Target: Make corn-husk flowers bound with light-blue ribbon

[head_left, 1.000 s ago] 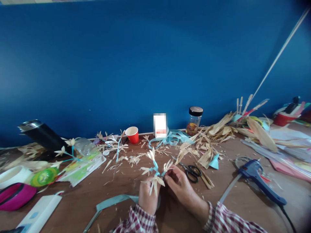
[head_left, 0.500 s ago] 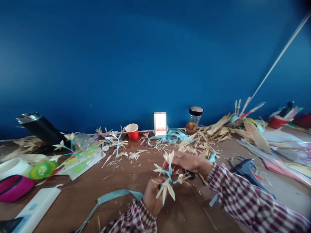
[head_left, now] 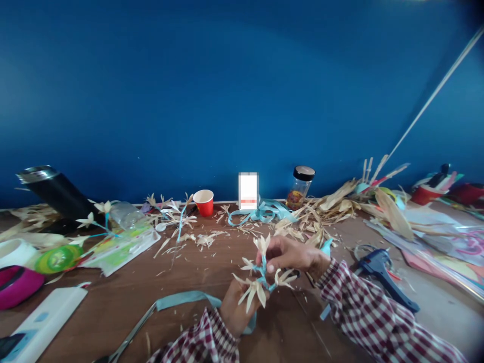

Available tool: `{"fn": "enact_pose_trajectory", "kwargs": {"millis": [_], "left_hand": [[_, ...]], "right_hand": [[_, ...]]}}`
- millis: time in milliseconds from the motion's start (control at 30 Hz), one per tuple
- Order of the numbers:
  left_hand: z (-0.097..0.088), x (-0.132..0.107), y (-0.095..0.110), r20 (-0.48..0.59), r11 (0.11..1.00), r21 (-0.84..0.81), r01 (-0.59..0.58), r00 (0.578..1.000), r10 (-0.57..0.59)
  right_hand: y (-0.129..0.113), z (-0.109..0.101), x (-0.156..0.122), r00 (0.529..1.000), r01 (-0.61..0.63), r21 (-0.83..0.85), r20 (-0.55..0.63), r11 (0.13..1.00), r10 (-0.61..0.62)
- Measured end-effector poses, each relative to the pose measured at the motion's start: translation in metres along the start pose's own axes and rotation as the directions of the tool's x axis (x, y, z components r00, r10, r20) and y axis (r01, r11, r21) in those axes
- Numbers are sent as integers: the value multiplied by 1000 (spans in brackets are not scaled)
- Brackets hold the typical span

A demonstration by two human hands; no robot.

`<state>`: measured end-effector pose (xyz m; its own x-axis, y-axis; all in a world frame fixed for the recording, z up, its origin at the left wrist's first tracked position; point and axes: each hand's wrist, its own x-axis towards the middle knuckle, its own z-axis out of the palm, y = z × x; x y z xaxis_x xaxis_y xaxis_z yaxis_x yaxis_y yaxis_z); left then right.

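Note:
A sprig of cream corn-husk flowers (head_left: 252,294) on light-blue wrapped stems is held in front of me above the table. My left hand (head_left: 233,308) is closed around its lower part; the lower petals hide some of the fingers. At the upper stem, just under the top bloom, the thumb and fingers of my right hand (head_left: 295,254) pinch the sprig. A light-blue ribbon (head_left: 187,299) runs across the table to my left hand, its far end lying at the tips of the scissors (head_left: 134,330).
Husk scraps (head_left: 206,239) litter the table before a blue wall. A red paper cup (head_left: 204,204), a lidded jar (head_left: 298,189) and coiled blue ribbon (head_left: 270,210) stand behind. On the right lies a glue gun (head_left: 389,277); on the left, a power strip (head_left: 55,312) and black flask (head_left: 62,196).
My right thumb has come forward onto the upper stem, and the sprig has turned a little, showing its right bloom more fully. The whole view has shifted slightly.

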<state>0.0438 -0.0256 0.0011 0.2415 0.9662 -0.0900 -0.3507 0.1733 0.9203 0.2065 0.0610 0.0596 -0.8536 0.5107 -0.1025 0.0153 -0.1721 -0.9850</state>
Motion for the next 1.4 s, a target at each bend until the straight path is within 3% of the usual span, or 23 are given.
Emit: {"fn": "enact_pose_trajectory", "kwargs": {"millis": [267,433,533,700,867,1000,1100,1167,1267,1333,1367,1400], "left_hand": [[-5,-6,-5,-37,985,152,83,996,-78],[-4,-7,-12,-144,982,131,137,983,-118],[-4,-6,-12,-110,981,134,138,986,-124],[-4,-4,-1,-49,966,258,18,999,-5],[1,-3,15,9,880,458,-124,991,135],[0,-5,15,-70,804,578,-142,973,222],[-4,-6,13,-73,754,634,-171,958,278],[-6,-6,14,-64,721,669,-180,953,297],[-8,-5,15,-75,678,718,-160,950,304],[-8,-4,15,-57,659,735,-162,953,299],[-7,-4,15,-42,652,738,-172,953,299],[-7,-4,15,-28,645,741,-184,952,305]], "right_hand": [[18,7,0,981,95,-38,-165,995,-100],[31,17,-2,908,204,-105,-352,973,-228],[38,22,-2,861,220,-162,-432,962,-269],[47,28,1,806,192,-212,-523,958,-277],[51,29,5,865,167,47,-487,985,-124],[42,24,-1,903,119,91,-424,989,-70],[32,10,-11,926,24,-53,-376,998,-42],[24,-4,-19,890,-34,-181,-453,983,-52],[3,-17,-29,767,-30,-279,-622,960,-157],[-19,-13,-31,731,-16,-413,-626,911,-271],[-32,-6,-30,757,-28,-512,-572,859,-316],[-44,4,-27,815,-47,-610,-482,791,-323]]}}
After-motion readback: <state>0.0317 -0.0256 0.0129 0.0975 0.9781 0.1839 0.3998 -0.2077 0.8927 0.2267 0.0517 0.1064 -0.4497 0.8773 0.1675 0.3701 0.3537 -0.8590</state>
